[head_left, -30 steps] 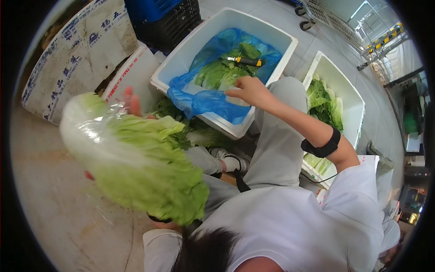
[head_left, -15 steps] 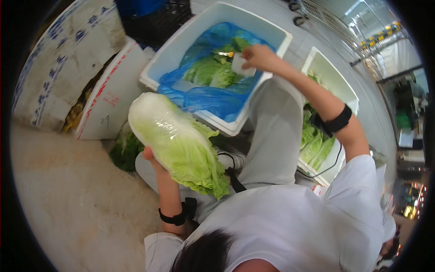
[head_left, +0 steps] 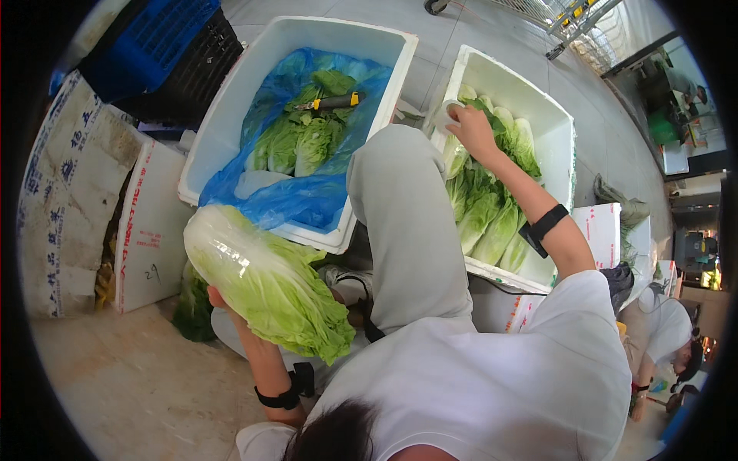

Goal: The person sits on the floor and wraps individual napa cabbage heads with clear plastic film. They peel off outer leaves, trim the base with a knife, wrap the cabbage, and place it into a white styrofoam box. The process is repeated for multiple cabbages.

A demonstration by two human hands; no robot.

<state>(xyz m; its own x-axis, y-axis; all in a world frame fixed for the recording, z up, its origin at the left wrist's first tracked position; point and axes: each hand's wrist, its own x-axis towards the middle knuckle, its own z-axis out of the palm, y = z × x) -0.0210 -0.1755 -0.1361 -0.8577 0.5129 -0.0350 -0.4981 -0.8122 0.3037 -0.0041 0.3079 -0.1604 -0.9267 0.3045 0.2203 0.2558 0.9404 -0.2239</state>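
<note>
A large napa cabbage [head_left: 261, 284], pale green with a white base and a glossy film over it, leans above my lap. My left hand [head_left: 218, 296] is closed around its underside; most of the fingers are hidden. My right hand [head_left: 474, 131] is above the left edge of the right-hand foam box [head_left: 560, 138], pinching a small whitish piece [head_left: 444, 117] whose kind I cannot make out. Several napa cabbages [head_left: 500, 207] lie in that box. In the other white foam box [head_left: 223, 123], a tool with a black and yellow handle [head_left: 336, 101] rests on cabbages [head_left: 296, 142] inside a blue plastic bag [head_left: 265, 196].
A blue crate [head_left: 165, 42] sits on a black crate at the upper left. Printed cartons [head_left: 138, 238] stand at the left, with dark green leaves [head_left: 194, 307] beside them. Another person [head_left: 661, 326] is bent over at the far right. A wire cart [head_left: 530, 15] stands beyond.
My right hand has moved right with the whitish piece, from above the bag-lined box to the right-hand box. The view has shifted. My left hand keeps hold of the cabbage.
</note>
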